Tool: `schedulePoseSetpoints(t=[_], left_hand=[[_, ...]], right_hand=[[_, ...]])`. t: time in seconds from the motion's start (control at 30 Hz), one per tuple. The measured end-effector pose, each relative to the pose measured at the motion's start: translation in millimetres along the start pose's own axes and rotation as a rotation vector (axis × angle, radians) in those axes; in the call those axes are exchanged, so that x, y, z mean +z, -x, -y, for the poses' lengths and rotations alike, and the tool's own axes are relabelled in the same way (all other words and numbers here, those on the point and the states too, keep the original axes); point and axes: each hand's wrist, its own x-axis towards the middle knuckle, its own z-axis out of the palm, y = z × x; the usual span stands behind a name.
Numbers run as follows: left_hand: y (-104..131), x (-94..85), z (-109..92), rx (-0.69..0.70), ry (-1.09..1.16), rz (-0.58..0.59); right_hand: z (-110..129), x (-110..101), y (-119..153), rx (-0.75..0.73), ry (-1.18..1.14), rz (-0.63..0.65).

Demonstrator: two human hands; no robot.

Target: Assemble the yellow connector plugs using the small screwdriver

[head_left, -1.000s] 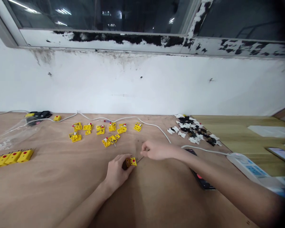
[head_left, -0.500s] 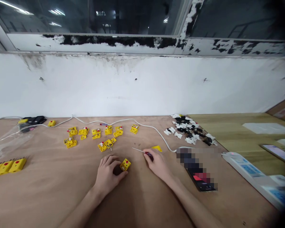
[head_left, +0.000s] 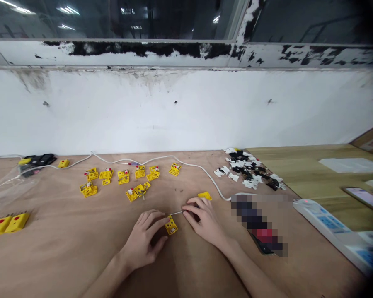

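Note:
My left hand (head_left: 144, 240) has its fingers closed around the edge of a small open yellow plastic housing (head_left: 171, 227) with dark holes and metal bits inside. In my right hand (head_left: 203, 219) is a screwdriver (head_left: 175, 213); its thin shaft points left to the top edge of the housing, and the handle is hidden in the fingers. Whether the tip touches metal is too small to tell. Just beyond my right hand lies a loose yellow cover piece (head_left: 204, 195). Several open yellow housings (head_left: 139, 190) with red and white parts lie farther back.
A white cable (head_left: 202, 167) snakes along the back to the right. Black and white plastic pieces (head_left: 251, 169) are heaped at back right. A phone (head_left: 261, 240) and a power strip (head_left: 323, 223) lie on the right. Closed yellow housings with pins (head_left: 17, 222) stand at far left.
My right hand has brought the screwdriver shaft left and down to the yellow housing. My left hand has turned the housing and shifted it slightly right. The view has moved a little.

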Motion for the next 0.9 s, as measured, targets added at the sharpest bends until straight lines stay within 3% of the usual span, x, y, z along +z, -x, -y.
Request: schedulePoseSetpoints(t=[0.1, 0.2, 0.37, 0.5, 0.73, 0.9], left_hand=[[-0.4, 1.7, 1.6, -0.004, -0.068, 0.045], [0.8, 3.5, 2.7, -0.003, -0.067, 0.017], [-0.5, 4.3, 3.3, -0.018, 0.006, -0.020], [-2.5, 5.9, 5.9, -0.054, 0.043, -0.023], [-0.4, 5.4, 7.4, -0.139, -0.001, -0.007], [-1.4, 5.9, 8.6, -0.212, -0.065, 0.011]], right_hand=[[-15.0, -4.9, -0.1, 0.064, 0.023, -0.081], [-40.0, -9.8, 0.2, 0.149, 0.107, -0.166], [-66.6, -16.0, 1.4, 0.195, 0.123, -0.133], [-66.7, -17.7, 1.0, 0.215, 0.038, -0.101], [-60.7, -18.2, -2.8, 0.157, -0.012, -0.194], [-56.1, -24.4, -5.5, 0.075, -0.023, -0.133]])
